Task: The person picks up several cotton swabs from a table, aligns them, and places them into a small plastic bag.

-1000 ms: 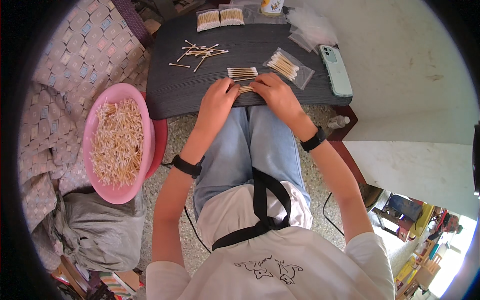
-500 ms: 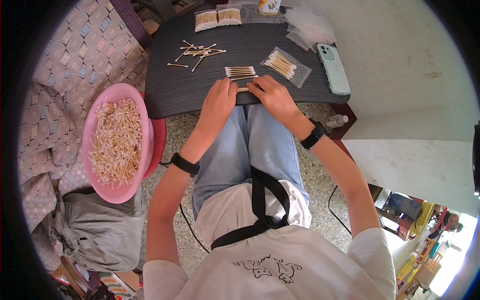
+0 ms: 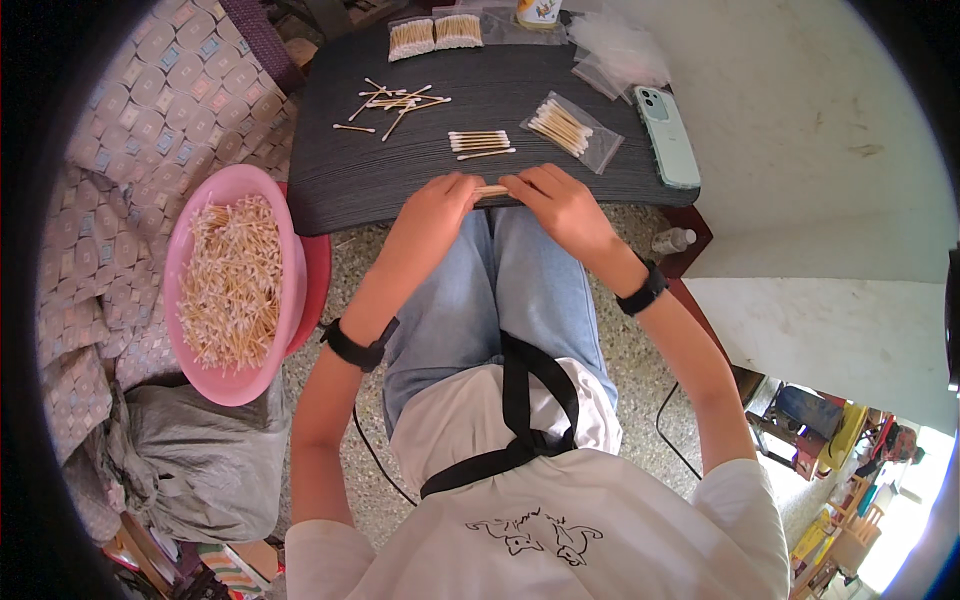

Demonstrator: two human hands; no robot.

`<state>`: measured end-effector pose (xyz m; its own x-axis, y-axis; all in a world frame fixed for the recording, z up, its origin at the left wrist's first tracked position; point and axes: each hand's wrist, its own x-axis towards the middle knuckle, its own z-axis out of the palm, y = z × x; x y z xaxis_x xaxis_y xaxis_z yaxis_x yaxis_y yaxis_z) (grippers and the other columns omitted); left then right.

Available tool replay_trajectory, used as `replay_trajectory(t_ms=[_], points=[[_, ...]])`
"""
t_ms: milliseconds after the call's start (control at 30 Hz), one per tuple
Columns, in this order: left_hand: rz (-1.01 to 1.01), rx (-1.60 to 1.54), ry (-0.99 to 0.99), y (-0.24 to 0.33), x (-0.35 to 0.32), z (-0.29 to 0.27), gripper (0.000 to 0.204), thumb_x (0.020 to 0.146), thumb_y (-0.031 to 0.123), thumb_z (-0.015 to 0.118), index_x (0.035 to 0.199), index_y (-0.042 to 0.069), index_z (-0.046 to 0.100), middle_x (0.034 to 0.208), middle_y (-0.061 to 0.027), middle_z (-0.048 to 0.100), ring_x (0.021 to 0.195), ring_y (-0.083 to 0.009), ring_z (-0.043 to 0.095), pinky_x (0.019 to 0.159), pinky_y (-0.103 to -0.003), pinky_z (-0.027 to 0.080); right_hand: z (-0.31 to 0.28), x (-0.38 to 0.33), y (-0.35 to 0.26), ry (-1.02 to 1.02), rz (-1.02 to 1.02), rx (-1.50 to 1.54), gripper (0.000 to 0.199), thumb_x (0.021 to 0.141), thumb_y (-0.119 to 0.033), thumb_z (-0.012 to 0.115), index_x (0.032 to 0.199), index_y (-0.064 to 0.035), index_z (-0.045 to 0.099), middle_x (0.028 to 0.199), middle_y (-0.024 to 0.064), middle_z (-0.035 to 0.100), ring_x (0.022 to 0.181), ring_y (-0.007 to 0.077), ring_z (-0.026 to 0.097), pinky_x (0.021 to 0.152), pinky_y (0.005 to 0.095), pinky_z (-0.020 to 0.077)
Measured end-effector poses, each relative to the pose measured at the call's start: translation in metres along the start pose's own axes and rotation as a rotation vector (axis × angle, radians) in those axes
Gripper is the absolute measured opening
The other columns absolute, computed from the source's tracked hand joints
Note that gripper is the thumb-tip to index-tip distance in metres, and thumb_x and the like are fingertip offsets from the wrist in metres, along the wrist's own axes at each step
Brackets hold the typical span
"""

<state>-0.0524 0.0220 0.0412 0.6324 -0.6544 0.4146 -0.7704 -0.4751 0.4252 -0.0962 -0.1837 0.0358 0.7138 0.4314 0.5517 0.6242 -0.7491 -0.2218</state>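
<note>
Between my two hands, at the table's near edge, is a small bundle of cotton swabs (image 3: 490,191). My left hand (image 3: 440,205) pinches its left end and my right hand (image 3: 555,203) its right end; the fingers hide the tips. Just beyond lies a neat row of cotton swabs (image 3: 478,140), with a single swab (image 3: 486,154) slightly askew at its near side. To the right of the row, a clear plastic bag (image 3: 603,150) has several swabs in it. Loose swabs (image 3: 403,100) lie scattered farther left.
A pink basin (image 3: 292,300) full of cotton swabs stands left of the dark table (image 3: 340,190). At the table's back are packed swab bags (image 3: 436,37), a jar (image 3: 539,12) and a pile of empty clear bags (image 3: 620,52). A phone (image 3: 667,138) lies along the right edge.
Both hands have drawn slightly back toward me with the swab bundle, away from the row. The single swab beside the row now shows fully.
</note>
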Motion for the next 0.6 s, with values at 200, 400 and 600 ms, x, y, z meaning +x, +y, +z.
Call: replay_trajectory(t_ms=[200, 400, 600], points=[[-0.031, -0.406, -0.131, 0.027, -0.008, -0.028, 0.030, 0.087, 0.009, 0.060, 0.117, 0.006, 0.060, 0.078, -0.0093, 0.054, 0.067, -0.0231, 0.056, 0.060, -0.035, 0.044, -0.038, -0.003, -0.021, -0.208, 0.503, 0.696, 0.021, 0.091, -0.012, 0.059, 0.106, 0.0000, 0.067, 0.077, 0.0061, 0.059, 0.065, 0.0124, 0.053, 0.057, 0.0254, 0.0417], [-0.030, -0.528, -0.094, 0.031, -0.014, -0.026, 0.026, 0.088, 0.008, 0.060, 0.114, 0.005, 0.065, 0.071, -0.0073, 0.054, 0.060, -0.0152, 0.055, 0.055, -0.029, 0.043, -0.051, -0.008, -0.025, -0.362, 0.781, 1.021, 0.022, 0.090, -0.013, 0.060, 0.107, -0.0008, 0.067, 0.083, 0.0095, 0.065, 0.065, 0.0151, 0.056, 0.057, 0.0283, 0.0438], [-0.288, -0.832, -0.187, 0.034, -0.007, -0.022, 0.020, 0.091, 0.009, 0.058, 0.106, 0.000, 0.068, 0.072, -0.0041, 0.061, 0.059, -0.0085, 0.055, 0.054, -0.023, 0.045, -0.056, -0.014, -0.045, -0.083, 0.334, 0.470, 0.018, 0.086, -0.012, 0.064, 0.100, -0.0009, 0.065, 0.080, 0.0117, 0.060, 0.067, 0.0247, 0.059, 0.058, 0.0316, 0.0469]])
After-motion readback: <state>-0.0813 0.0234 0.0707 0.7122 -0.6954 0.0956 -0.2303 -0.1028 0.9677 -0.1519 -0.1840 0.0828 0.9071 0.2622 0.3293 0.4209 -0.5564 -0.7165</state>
